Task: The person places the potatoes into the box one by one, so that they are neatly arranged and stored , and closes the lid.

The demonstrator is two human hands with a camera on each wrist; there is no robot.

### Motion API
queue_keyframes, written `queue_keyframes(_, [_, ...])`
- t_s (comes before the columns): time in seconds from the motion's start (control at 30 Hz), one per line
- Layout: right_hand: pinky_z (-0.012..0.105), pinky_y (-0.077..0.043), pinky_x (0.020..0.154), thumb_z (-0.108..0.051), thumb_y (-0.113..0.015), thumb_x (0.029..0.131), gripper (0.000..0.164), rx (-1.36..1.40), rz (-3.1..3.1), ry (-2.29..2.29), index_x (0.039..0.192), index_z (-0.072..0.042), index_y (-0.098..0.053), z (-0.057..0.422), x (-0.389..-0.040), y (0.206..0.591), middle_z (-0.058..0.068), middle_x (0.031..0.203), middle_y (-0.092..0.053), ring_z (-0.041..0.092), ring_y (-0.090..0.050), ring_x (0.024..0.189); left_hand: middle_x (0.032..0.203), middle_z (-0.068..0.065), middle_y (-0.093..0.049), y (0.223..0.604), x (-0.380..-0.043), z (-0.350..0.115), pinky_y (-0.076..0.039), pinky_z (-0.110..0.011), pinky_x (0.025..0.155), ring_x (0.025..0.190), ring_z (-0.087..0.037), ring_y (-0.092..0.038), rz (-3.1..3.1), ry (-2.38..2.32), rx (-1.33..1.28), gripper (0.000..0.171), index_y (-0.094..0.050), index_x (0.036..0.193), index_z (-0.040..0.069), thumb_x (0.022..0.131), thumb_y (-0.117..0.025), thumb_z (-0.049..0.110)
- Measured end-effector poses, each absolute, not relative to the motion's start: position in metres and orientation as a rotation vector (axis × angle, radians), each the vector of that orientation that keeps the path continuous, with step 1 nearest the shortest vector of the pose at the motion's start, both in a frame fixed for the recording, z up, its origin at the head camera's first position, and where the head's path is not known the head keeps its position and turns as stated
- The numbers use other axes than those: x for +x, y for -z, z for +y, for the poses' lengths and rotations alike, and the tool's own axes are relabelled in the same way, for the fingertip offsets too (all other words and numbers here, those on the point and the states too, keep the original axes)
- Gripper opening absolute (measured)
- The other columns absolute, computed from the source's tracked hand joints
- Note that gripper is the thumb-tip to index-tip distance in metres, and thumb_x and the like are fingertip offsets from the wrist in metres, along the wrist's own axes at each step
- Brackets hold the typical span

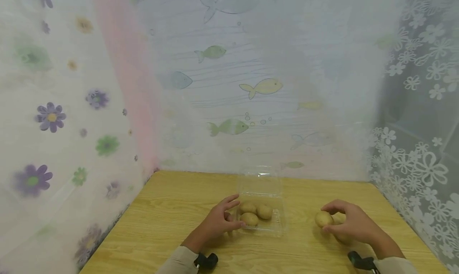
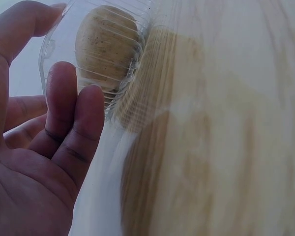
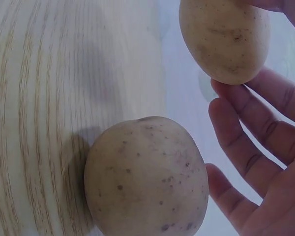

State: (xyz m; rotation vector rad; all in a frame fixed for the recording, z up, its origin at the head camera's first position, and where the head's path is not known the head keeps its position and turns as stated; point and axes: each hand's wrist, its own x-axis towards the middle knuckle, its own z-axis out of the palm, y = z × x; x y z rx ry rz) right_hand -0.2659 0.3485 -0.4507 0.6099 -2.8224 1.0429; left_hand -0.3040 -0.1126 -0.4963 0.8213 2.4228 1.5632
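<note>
A clear plastic clamshell box (image 1: 276,226) lies on the table with its lid (image 1: 259,184) raised behind it. Inside are three potatoes (image 1: 264,211), grouped toward the left. My left hand (image 1: 218,222) holds the box's left edge, thumb at the front corner; the left wrist view shows a potato (image 2: 108,46) through the ribbed wall beside the curled fingers (image 2: 86,130). Well to the right, my right hand (image 1: 353,222) grips a potato (image 1: 324,219) between thumb and fingers. Another potato (image 3: 147,179) rests on the table below that hand, mostly hidden in the head view.
The wood-grain table (image 1: 172,210) has a patterned curtain with fish (image 1: 233,126) along its back. Flowered sheeting (image 1: 50,118) hangs at the left, and a translucent flowered panel (image 1: 430,170) at the right. Black wrist mounts (image 1: 207,261) sit below both hands.
</note>
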Motion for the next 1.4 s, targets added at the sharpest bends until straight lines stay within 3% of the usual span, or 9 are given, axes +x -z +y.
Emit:
queue_keyframes(0.17, [0.064,-0.05,0.093,-0.046,-0.088,0.081,0.054,0.604,-2.823,-0.996,0.123,-0.017,-0.071,0.343,-0.266,0.449,-0.008,0.109,-0.069,0.001,-0.062,0.097,0.169,-0.006,-0.03,0.497,-0.302,-0.113,-0.05,-0.021,0.057,0.057,-0.002,-0.049,2.427,-1.561,0.821,0.087,-0.035,0.162,0.012,0.092,-0.082,0.032])
queue_keyframes(0.53, [0.054,-0.055,0.089,-0.044,-0.087,0.083,0.052,0.664,-2.81,-0.958,0.126,-0.018,-0.071,0.329,-0.269,0.44,-0.007,0.116,-0.069,0.002,-0.06,0.097,0.169,-0.006,-0.03,0.498,-0.302,-0.114,-0.049,-0.02,0.057,0.057,-0.002,-0.048,2.414,-1.572,0.807,0.089,-0.032,0.163,0.013,0.092,-0.081,0.033])
queue_keyframes(0.8, [0.038,-0.058,0.085,-0.043,-0.091,0.079,0.046,0.701,-2.647,-0.852,0.118,-0.025,-0.074,0.32,-0.271,0.43,-0.014,0.11,-0.07,0.003,-0.064,0.095,0.17,-0.004,-0.029,0.498,-0.303,-0.112,-0.05,-0.021,0.057,0.058,-0.001,-0.049,2.408,-1.577,0.834,0.09,-0.033,0.163,0.013,0.091,-0.082,0.036])
queue_keyframes(1.07, [0.04,-0.056,0.087,-0.047,-0.091,0.077,0.048,0.655,-2.58,-0.836,0.117,-0.026,-0.075,0.302,-0.276,0.421,-0.02,0.111,-0.069,0.001,-0.063,0.098,0.17,-0.008,-0.028,0.496,-0.303,-0.112,-0.049,-0.02,0.057,0.059,-0.002,-0.05,2.389,-1.587,0.827,0.089,-0.032,0.163,0.012,0.092,-0.082,0.033])
queue_keyframes(1.4, [0.042,-0.055,0.086,-0.041,-0.095,0.075,0.047,0.683,-2.5,-0.826,0.116,-0.029,-0.075,0.283,-0.28,0.418,-0.014,0.113,-0.07,0.003,-0.063,0.098,0.17,-0.008,-0.027,0.496,-0.303,-0.113,-0.05,-0.022,0.057,0.058,-0.002,-0.049,2.387,-1.588,0.829,0.087,-0.034,0.163,0.01,0.093,-0.081,0.031])
